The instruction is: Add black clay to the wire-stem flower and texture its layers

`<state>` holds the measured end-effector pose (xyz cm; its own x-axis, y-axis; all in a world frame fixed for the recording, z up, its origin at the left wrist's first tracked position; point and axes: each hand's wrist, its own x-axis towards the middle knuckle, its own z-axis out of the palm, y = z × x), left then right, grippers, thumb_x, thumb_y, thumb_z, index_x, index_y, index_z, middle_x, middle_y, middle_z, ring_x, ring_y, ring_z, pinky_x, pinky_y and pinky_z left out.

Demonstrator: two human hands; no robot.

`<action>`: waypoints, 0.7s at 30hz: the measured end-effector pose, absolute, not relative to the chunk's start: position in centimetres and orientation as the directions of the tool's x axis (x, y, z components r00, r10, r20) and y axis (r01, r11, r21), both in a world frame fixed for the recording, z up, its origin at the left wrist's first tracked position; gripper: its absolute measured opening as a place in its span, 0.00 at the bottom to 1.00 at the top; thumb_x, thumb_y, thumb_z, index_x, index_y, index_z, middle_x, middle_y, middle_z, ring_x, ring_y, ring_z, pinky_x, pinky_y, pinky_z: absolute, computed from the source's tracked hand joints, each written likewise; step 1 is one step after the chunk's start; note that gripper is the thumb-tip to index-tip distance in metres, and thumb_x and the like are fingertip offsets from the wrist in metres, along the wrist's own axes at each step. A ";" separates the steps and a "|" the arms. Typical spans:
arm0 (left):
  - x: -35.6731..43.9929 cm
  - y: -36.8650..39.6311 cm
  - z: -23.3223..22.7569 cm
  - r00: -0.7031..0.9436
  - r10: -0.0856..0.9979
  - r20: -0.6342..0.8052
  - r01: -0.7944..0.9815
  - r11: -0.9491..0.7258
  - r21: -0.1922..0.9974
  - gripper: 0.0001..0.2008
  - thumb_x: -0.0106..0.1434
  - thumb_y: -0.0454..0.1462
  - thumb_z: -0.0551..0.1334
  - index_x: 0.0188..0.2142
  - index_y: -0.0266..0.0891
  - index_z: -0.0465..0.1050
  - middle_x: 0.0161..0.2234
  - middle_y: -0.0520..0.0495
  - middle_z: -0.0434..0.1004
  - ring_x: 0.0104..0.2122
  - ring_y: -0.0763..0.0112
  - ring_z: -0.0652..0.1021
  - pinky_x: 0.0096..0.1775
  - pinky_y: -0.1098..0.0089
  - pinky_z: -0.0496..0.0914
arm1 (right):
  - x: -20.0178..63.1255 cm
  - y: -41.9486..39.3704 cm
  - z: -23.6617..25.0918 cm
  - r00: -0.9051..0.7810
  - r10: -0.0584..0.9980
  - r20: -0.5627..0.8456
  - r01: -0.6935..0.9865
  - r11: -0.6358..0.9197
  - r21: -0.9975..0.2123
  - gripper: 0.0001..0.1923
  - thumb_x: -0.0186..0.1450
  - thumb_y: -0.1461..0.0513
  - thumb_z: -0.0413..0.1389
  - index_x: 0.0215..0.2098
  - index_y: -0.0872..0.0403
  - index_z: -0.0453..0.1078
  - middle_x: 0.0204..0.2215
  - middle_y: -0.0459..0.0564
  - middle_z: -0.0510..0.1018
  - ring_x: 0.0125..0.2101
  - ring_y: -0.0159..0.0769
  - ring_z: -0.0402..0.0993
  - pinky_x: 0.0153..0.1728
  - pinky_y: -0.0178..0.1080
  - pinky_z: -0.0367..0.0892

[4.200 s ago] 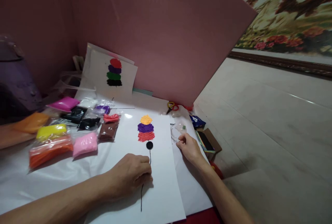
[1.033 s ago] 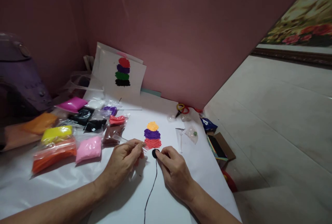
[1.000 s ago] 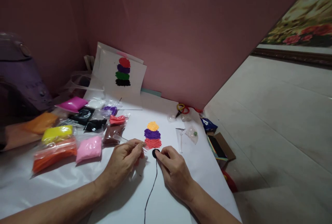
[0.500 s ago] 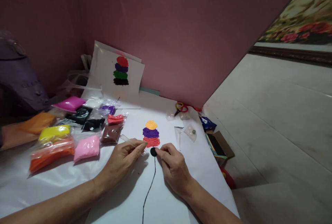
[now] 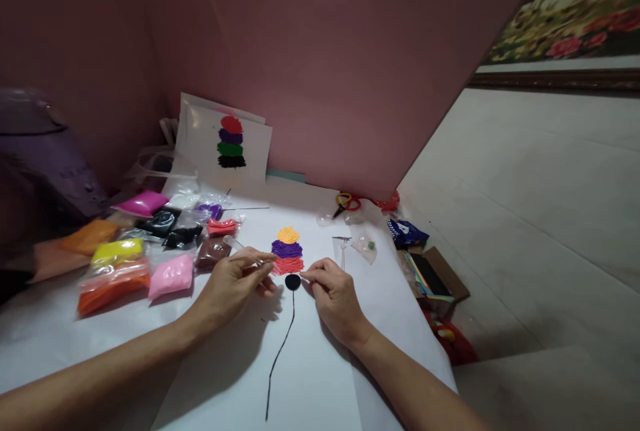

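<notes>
A flat black clay disc [image 5: 293,282] lies on the white paper [image 5: 315,378], under stacked textured bands of coral clay [image 5: 289,265], purple clay [image 5: 287,249] and yellow-orange clay [image 5: 289,236]. From the disc a thin black line [image 5: 281,350] runs down the sheet. My left hand [image 5: 237,281], left of the disc, is closed on a clear plastic clay tool [image 5: 235,242], whose far end is hidden by the fingers. At the disc's right edge, my right hand [image 5: 337,298] has thumb and forefinger pinched together; what they hold, if anything, is too small to tell.
Several bags of coloured clay, one pink [image 5: 171,276], lie at left near a purple bottle [image 5: 47,151]. Behind, a sheet with a banded clay picture [image 5: 200,144] leans against the wall. Scissors [image 5: 345,203] and a clear plastic tool [image 5: 343,254] lie at right; an open box [image 5: 440,278] is beyond the table edge.
My left hand has lifted slightly, with its clear tool tilted more upward. My right fingertips have drawn slightly off the black disc to its right edge. The whole view has shifted a little.
</notes>
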<state>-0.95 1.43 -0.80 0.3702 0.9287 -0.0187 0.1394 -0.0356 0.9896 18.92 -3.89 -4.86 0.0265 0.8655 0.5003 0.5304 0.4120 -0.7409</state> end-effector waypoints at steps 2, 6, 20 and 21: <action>-1.0 1.5 0.0 0.362 0.932 -0.030 0.181 -0.038 0.983 0.21 0.54 0.49 0.64 0.39 0.34 0.79 0.20 0.49 0.75 0.22 0.67 0.77 0.27 0.67 0.72 | 18.9 -3.9 -4.8 0.021 0.865 0.501 0.530 0.416 -0.739 0.20 0.59 0.76 0.49 0.35 0.54 0.80 0.31 0.51 0.73 0.31 0.34 0.73 0.31 0.35 0.68; -1.3 2.1 1.1 0.364 0.930 0.052 0.242 -0.148 0.959 0.17 0.53 0.48 0.65 0.33 0.37 0.80 0.19 0.54 0.68 0.16 0.75 0.68 0.18 0.73 0.63 | 19.0 -3.9 -4.9 0.004 0.868 0.497 0.529 0.420 -0.737 0.20 0.59 0.76 0.49 0.35 0.54 0.80 0.32 0.50 0.74 0.32 0.34 0.73 0.34 0.36 0.69; 1.1 2.8 -0.1 0.391 0.920 0.003 0.275 -0.120 0.954 0.12 0.50 0.46 0.61 0.26 0.41 0.64 0.16 0.57 0.66 0.12 0.77 0.64 0.16 0.75 0.55 | 19.0 -3.8 -4.8 -0.024 0.869 0.494 0.550 0.424 -0.720 0.20 0.59 0.78 0.50 0.34 0.55 0.80 0.32 0.50 0.74 0.32 0.34 0.74 0.35 0.36 0.70; 1.2 2.8 -0.5 0.393 0.920 0.007 0.288 -0.130 0.949 0.12 0.50 0.46 0.61 0.25 0.41 0.63 0.15 0.57 0.65 0.12 0.76 0.64 0.16 0.75 0.54 | 19.1 -3.8 -4.8 -0.026 0.868 0.495 0.551 0.426 -0.718 0.20 0.59 0.78 0.50 0.34 0.55 0.80 0.32 0.50 0.74 0.32 0.34 0.74 0.35 0.36 0.70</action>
